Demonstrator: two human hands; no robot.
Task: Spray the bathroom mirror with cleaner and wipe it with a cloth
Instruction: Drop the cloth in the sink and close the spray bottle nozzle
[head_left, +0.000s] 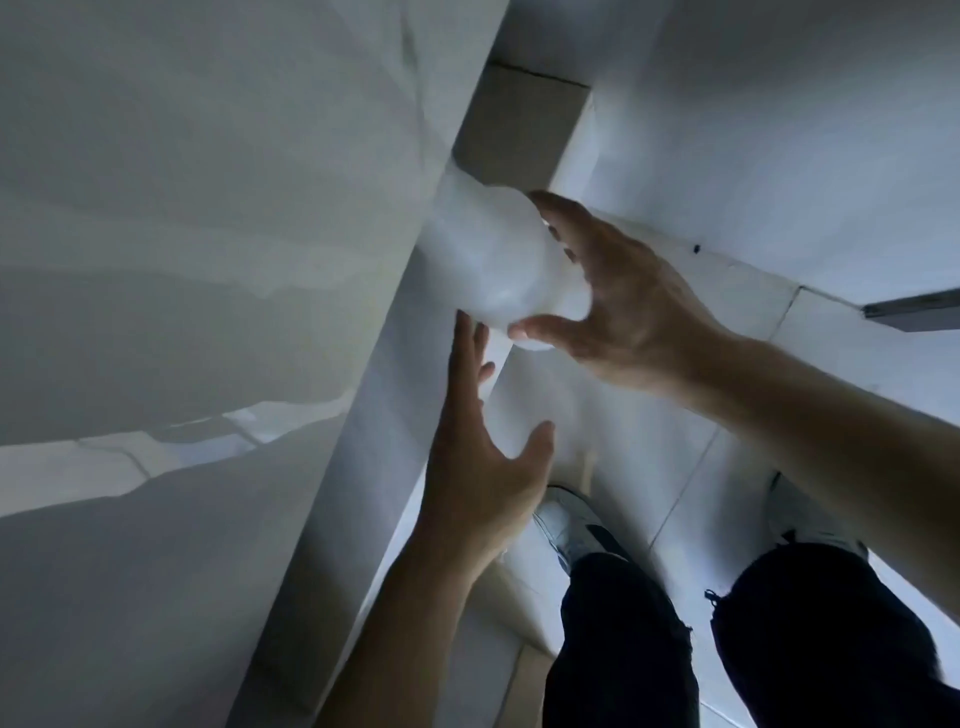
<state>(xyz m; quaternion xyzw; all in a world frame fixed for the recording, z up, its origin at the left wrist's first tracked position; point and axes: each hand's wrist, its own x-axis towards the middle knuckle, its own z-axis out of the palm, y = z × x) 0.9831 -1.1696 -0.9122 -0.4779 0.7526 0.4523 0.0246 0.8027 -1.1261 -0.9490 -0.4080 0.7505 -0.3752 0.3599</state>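
The milky white plastic bottle (493, 260) at frame centre is blurred, its far end lost against the pale glossy slab (182, 260) filling the left. The right hand (623, 312) clasps it, thumb beneath and fingers spread over the top. The left hand (483, 467) stretches just below, fingers straight, holding nothing. Dark trouser legs (623, 649) and a grey shoe (566, 519) hide part of the pale floor tiles (649, 441) lower right.

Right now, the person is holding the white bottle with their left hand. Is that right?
No, the right hand holds the white bottle; the head view shows its fingers and thumb around it. The left hand is open just below.
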